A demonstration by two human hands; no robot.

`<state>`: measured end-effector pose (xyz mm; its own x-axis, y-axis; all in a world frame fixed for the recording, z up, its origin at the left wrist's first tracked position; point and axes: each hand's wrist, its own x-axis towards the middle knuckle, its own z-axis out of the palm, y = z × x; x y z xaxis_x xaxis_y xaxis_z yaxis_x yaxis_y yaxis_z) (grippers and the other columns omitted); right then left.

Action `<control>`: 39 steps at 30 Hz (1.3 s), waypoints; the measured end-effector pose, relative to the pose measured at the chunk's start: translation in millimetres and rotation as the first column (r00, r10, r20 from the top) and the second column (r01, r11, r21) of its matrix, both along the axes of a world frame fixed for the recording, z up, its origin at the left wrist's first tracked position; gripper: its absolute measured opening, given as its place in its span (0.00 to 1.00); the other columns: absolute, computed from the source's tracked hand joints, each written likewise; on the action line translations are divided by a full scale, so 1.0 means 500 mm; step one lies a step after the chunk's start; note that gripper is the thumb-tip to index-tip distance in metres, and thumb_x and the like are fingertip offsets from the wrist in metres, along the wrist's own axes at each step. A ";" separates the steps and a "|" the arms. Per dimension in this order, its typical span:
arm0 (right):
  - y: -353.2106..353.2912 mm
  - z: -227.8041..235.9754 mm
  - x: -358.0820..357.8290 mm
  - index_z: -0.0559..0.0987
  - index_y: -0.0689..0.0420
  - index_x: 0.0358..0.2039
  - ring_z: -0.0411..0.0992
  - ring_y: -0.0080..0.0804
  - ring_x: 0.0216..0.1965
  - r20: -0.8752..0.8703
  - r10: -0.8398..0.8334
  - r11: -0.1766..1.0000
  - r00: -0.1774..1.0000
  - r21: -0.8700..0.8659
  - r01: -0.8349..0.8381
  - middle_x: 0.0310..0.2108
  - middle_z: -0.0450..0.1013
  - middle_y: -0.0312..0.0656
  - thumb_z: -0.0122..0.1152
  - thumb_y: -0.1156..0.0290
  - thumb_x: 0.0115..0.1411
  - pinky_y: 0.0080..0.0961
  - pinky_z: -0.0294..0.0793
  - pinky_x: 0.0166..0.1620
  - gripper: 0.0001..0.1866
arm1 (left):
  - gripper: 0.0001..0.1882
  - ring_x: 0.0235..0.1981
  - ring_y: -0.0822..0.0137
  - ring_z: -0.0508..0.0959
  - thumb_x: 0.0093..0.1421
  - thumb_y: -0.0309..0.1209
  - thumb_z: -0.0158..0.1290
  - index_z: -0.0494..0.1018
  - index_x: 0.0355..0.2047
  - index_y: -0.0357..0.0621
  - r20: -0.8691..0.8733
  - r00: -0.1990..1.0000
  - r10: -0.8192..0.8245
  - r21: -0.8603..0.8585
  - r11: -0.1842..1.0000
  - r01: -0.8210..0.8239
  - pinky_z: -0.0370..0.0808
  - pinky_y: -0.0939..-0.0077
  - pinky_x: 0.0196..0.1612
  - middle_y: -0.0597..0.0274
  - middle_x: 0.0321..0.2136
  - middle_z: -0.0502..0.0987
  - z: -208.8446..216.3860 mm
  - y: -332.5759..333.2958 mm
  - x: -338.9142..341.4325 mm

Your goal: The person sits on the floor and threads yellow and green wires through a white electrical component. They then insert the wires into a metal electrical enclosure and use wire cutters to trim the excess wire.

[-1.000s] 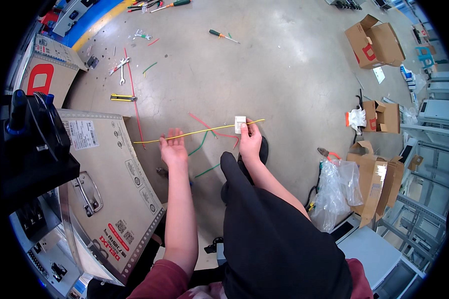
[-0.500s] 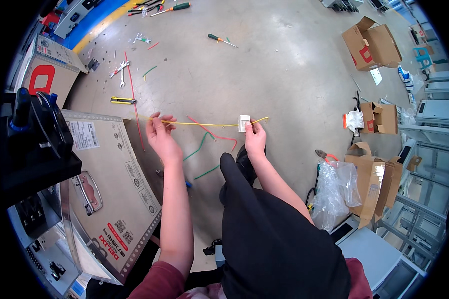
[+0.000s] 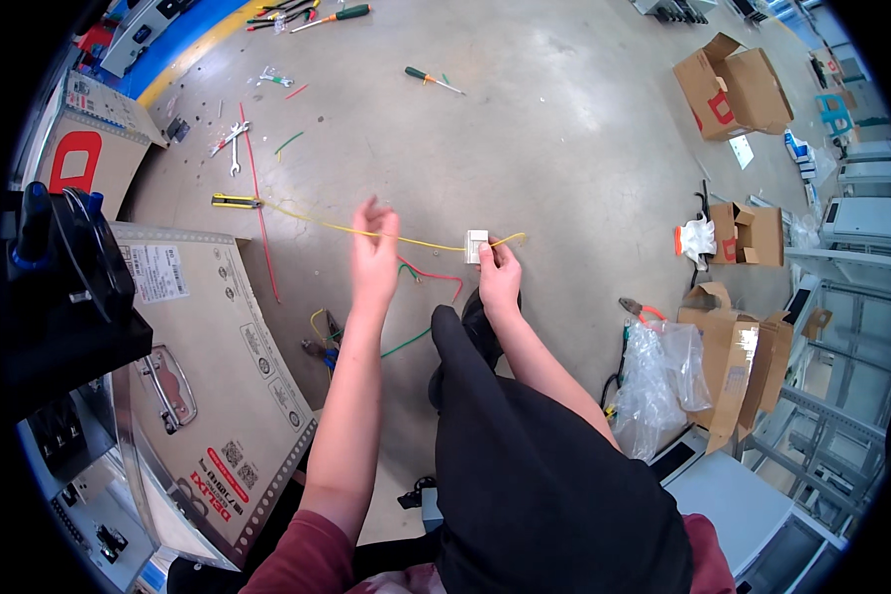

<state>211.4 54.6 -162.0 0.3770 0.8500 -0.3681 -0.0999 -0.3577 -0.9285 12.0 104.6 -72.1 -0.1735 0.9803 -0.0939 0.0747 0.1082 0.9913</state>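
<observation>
A thin yellow wire [image 3: 431, 244] runs across in front of me and through a small white block-like piece [image 3: 476, 247]. Its short bent end sticks out to the right of that piece. My right hand [image 3: 501, 277] pinches the white piece from below, thumb on its face. Farther left, my left hand [image 3: 373, 259] is around the wire, its fingers raised, loosely bent and slightly blurred. From there the wire trails left toward a yellow-handled cutter [image 3: 236, 201] on the floor. Below the hands lie red wire [image 3: 436, 274] and green wire [image 3: 406, 343].
Large cartons [image 3: 208, 297] stand close on my left. Wrenches [image 3: 234, 148], a long red wire [image 3: 262, 218] and a screwdriver [image 3: 434, 80] lie on the floor ahead. At right are open boxes [image 3: 733, 94], orange-handled pliers [image 3: 643, 310] and clear plastic bags [image 3: 653, 386].
My left hand has moved right along the yellow wire, closer to the white piece, leaving a longer length trailing left. My right hand still holds the white piece in nearly the same place.
</observation>
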 end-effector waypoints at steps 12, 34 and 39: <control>-0.002 0.000 0.015 0.79 0.69 0.62 0.80 0.24 0.44 -0.086 -0.039 0.999 0.996 0.016 0.040 0.46 0.84 0.42 0.63 0.65 0.76 0.24 0.80 0.45 0.23 | 0.49 0.68 0.45 0.72 0.56 0.36 0.72 0.61 0.75 0.44 -0.459 0.791 -0.405 -0.214 0.914 0.344 0.69 0.54 0.73 0.45 0.67 0.71 -0.144 -0.072 0.113; -0.011 0.284 0.048 0.75 0.60 0.65 0.77 0.35 0.57 -0.897 0.079 0.977 0.435 -0.017 -0.212 0.58 0.78 0.44 0.51 0.58 0.82 0.40 0.77 0.60 0.22 | 0.34 0.68 0.47 0.74 0.52 0.27 0.75 0.65 0.53 0.47 -0.252 0.930 -0.267 0.341 0.875 0.343 0.69 0.50 0.68 0.43 0.66 0.73 0.094 -0.081 0.070; -0.024 0.298 0.056 0.72 0.57 0.69 0.74 0.37 0.63 -0.956 0.102 0.977 0.274 0.044 -0.209 0.64 0.75 0.45 0.48 0.58 0.82 0.40 0.76 0.63 0.23 | 0.43 0.64 0.48 0.75 0.50 0.24 0.78 0.55 0.54 0.51 -0.204 0.930 -0.306 0.424 0.829 0.365 0.70 0.49 0.67 0.41 0.61 0.73 0.129 -0.071 0.057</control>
